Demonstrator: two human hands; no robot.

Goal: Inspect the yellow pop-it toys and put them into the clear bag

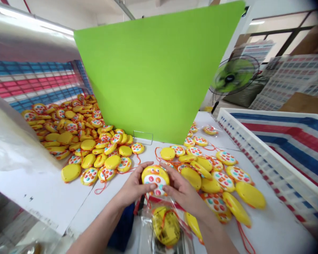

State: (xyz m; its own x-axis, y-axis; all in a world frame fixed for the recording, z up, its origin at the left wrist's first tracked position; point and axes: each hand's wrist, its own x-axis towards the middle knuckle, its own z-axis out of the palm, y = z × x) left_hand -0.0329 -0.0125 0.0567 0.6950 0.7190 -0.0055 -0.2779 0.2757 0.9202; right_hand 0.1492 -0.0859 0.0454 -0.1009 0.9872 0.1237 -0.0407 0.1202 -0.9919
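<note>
Both my hands hold one yellow round toy (155, 178) with coloured bubble buttons on a white face, above the white table (55, 197). My left hand (134, 188) grips its left side and my right hand (181, 190) its right side. Just below it lies a clear plastic bag (165, 224) with another yellow toy inside. A red cord hangs under the held toy.
A big heap of the same yellow toys (76, 134) spills from the left, and several more (217, 176) lie to the right. A green board (156, 74) stands behind. A white crate (270, 158) with a striped lining sits at the right, a fan (234, 76) beyond.
</note>
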